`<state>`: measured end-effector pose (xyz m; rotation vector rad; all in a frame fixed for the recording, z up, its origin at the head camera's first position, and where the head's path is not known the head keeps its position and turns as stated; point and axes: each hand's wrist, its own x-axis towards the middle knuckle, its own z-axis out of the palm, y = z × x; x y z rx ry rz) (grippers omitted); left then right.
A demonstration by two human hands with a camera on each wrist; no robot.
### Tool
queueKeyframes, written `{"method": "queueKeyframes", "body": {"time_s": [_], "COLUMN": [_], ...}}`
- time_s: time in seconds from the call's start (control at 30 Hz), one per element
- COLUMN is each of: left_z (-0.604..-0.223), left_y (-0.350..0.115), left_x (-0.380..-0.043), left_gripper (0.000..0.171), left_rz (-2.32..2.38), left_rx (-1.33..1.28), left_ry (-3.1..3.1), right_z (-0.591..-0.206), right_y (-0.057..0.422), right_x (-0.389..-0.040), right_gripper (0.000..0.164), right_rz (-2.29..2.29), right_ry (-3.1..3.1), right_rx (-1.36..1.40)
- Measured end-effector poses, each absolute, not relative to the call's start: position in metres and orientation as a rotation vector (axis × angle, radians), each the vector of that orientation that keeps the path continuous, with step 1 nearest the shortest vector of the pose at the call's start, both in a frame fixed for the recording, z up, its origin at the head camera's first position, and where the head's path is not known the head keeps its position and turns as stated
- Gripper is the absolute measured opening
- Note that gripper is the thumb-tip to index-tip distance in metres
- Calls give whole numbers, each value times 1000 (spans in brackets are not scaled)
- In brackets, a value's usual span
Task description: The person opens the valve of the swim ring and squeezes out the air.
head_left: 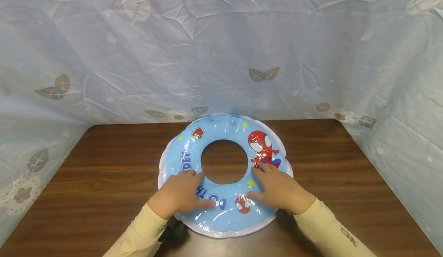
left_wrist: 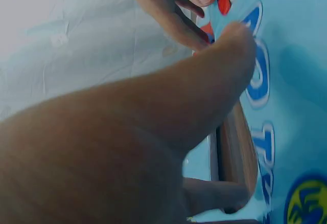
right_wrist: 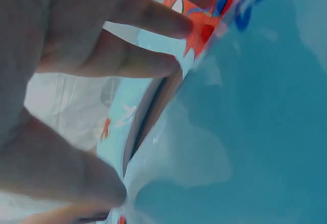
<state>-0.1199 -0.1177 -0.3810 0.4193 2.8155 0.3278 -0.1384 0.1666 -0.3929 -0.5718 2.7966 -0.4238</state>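
A light blue inflatable swim ring (head_left: 221, 220) with a white edge lies flat on the wooden table, printed with red masked cartoon figures, yellow stars and blue letters. On its near left part rests my left hand (head_left: 181, 193), fingers spread over the lettering. My right hand (head_left: 278, 187) touches the near right part, its fingertips at the larger red figure (head_left: 260, 143). In the left wrist view, the left thumb (left_wrist: 225, 55) presses the ring's surface (left_wrist: 296, 81). The right wrist view has the right fingers (right_wrist: 148, 63) spread against the ring (right_wrist: 245, 132).
The brown wooden table (head_left: 104, 180) shows through the ring's hole and on both sides. A pale blue curtain (head_left: 221, 64) with leaf and flower prints hangs behind the table and along its left and right sides.
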Motion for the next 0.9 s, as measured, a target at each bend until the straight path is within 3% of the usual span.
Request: {"method": "queueKeyframes", "body": {"time_s": [0.9], "left_z": [-404], "left_y": [-121], "left_x": [-134], "left_gripper": [110], "left_rz": [289], "left_rx": [398], "left_ry": [2849], "right_z": [-403], "right_y": [179], "right_x": [-150], "right_gripper": [90], "right_rz": [-399], "right_ry": [2697], "right_rx": [-513]}}
